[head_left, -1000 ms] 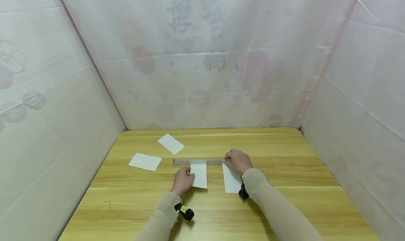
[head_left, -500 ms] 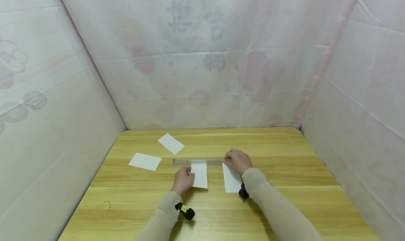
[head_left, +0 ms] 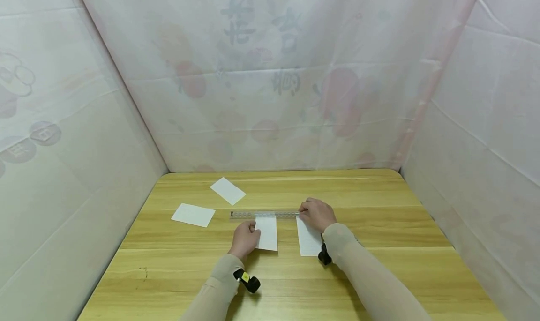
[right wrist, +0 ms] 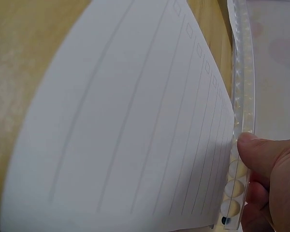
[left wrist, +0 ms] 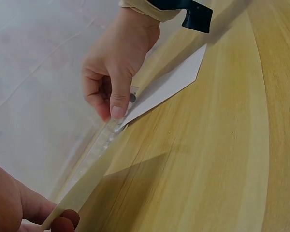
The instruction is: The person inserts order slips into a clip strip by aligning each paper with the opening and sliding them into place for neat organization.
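Observation:
A clear plastic ruler (head_left: 242, 215) with round holes lies across the table. My right hand (head_left: 318, 214) pinches its right end between thumb and fingers; the grip shows closely in the right wrist view. A lined white card (right wrist: 121, 125) with small printed boxes lies beside that end, partly behind the right hand in the head view. My left hand (head_left: 245, 240) pinches the left edge of a second white card (head_left: 266, 232), whose top edge meets the ruler. In the left wrist view, this held card (left wrist: 84, 188) is lifted off the wood on the near side and casts a shadow.
Two more white cards lie to the left, one farther back (head_left: 228, 191) and one nearer (head_left: 193, 215). The wooden table (head_left: 168, 283) is enclosed by pale printed fabric walls (head_left: 261, 100) on the left, back and right. Black cameras are strapped to both wrists.
My left hand and the card it pinches have shifted very slightly to the right along the ruler. The right hand and the ruler have stayed in place.

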`<state>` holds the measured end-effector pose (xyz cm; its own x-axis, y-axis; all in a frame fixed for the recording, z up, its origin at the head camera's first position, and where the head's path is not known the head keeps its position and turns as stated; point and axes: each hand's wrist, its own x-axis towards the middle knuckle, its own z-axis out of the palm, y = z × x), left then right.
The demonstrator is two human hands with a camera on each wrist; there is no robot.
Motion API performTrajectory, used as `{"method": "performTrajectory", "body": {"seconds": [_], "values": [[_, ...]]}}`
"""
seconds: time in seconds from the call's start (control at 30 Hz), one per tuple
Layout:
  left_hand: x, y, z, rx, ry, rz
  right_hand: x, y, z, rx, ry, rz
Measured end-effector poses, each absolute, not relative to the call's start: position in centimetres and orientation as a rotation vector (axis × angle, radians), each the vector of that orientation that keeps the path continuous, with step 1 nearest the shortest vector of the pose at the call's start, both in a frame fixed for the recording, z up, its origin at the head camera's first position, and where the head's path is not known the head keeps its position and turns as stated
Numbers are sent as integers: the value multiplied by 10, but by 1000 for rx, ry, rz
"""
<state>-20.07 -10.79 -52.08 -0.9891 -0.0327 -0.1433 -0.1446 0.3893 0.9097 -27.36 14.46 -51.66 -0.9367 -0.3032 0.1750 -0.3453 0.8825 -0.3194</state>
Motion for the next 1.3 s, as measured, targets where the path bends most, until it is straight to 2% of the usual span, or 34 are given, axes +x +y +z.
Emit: {"method": "performTrajectory", "body": {"seconds": [1.3], "values": [[-203,-100,-524,-167,2496,1718,-275,146,-519,527,-2918,534]]}}
